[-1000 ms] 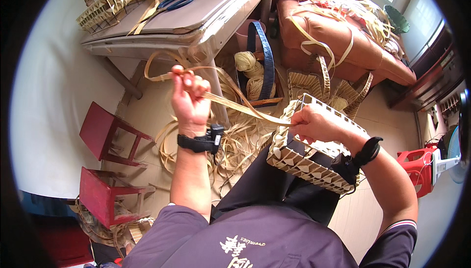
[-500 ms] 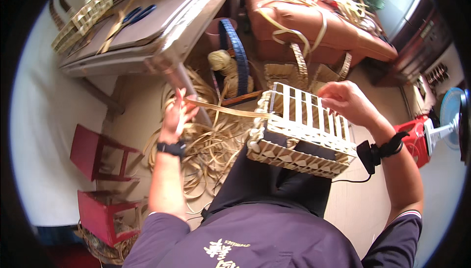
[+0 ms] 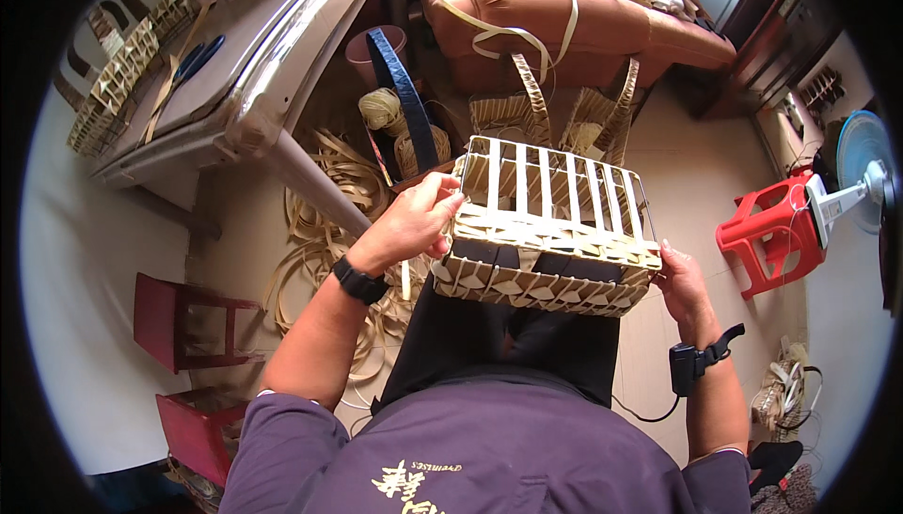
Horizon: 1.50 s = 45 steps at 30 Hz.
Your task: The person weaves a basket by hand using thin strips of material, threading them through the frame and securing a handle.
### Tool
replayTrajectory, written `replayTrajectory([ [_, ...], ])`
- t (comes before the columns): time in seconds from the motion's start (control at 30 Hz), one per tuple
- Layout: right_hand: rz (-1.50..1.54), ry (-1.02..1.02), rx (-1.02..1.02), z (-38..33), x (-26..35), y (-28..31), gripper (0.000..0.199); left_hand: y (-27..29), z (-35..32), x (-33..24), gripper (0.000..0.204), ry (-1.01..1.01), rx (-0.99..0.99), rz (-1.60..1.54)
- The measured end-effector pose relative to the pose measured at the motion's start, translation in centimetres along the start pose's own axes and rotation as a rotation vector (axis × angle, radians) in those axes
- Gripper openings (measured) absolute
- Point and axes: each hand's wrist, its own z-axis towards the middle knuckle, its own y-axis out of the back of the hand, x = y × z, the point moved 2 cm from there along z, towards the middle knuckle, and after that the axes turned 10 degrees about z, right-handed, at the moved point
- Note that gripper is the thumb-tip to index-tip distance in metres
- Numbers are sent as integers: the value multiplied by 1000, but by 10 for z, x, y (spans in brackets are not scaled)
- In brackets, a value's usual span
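Observation:
A partly woven basket (image 3: 555,229) rests over my lap. It has a dark wire frame with pale flat strips running across its open slatted side and a woven band along the middle. My left hand (image 3: 414,221) grips its left end, fingers curled round the frame edge. At the basket's right end my right hand (image 3: 681,281) holds the corner, thumb up along the side and the other fingers partly hidden behind it. A short pale strip end hangs below my left hand.
Loose strips (image 3: 324,204) heap on the floor to the left, beside the table (image 3: 254,119) bearing scissors (image 3: 199,58). Ahead stand a blue-handled basket (image 3: 404,100), smaller baskets (image 3: 508,111) and a brown sofa (image 3: 489,15). A red stool (image 3: 771,232) and fan (image 3: 861,175) are right; dark red stools (image 3: 174,321) left.
My left hand has come in from holding a strip stretched out leftward and now grips the basket's left end. My right hand has moved down from the slats to the right end.

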Motion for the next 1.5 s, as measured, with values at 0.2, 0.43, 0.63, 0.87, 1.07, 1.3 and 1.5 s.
replayTrajectory([
  [0.2, 12, 11, 82, 9, -26, 24, 34, 6, 19, 5, 38, -24, -40, 142],
  [0.43, 319, -267, 270, 8, -1, 14, 29, 6, 19, 7, 33, 100, 222, -23],
  [0.63, 172, -235, 180, -1, 0, 15, 26, -1, 14, 11, 40, -4, 127, -126],
  [0.87, 43, -226, 206, 3, -4, 17, 28, -20, 8, 55, 34, -39, 118, -368],
  [1.07, -506, 50, 71, 15, 38, 40, 14, -39, 13, 56, 33, -120, 246, -596],
  [1.3, -801, 629, 536, -5, 132, -201, 11, -47, 11, 68, 28, -104, 22, -502],
  [1.5, -1034, 428, 676, 41, 85, -278, 19, -55, 16, 62, 24, -164, -101, -419],
])
